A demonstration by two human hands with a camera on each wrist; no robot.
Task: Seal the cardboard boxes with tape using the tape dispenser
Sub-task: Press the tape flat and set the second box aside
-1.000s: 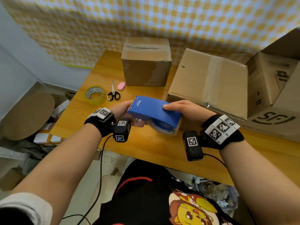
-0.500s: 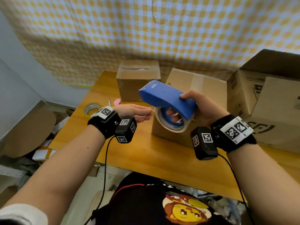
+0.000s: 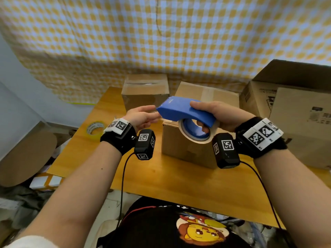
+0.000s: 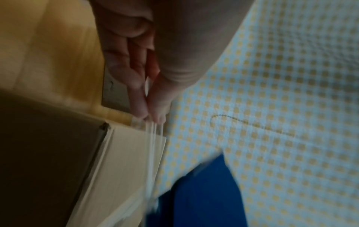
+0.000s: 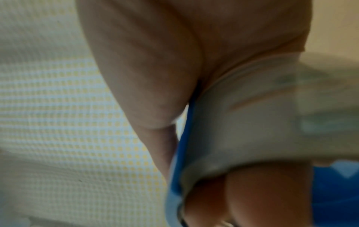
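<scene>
My right hand grips the blue tape dispenser in the air, fingers through its roll of clear tape. In the right wrist view the tape roll fills the frame under my palm. My left hand is at the dispenser's front end. In the left wrist view my left fingertips pinch the free end of the tape, which stretches back toward the blue dispenser. Below stands a closed cardboard box with an old tape strip on top.
A smaller taped box stands at the table's back. A large open box fills the right side. A yellowish tape roll lies left on the wooden table. Checked cloth hangs behind.
The dispenser was lifted off the table, and my right hand regripped it through the roll. My left hand let go of its body and now pinches the tape end at the front.
</scene>
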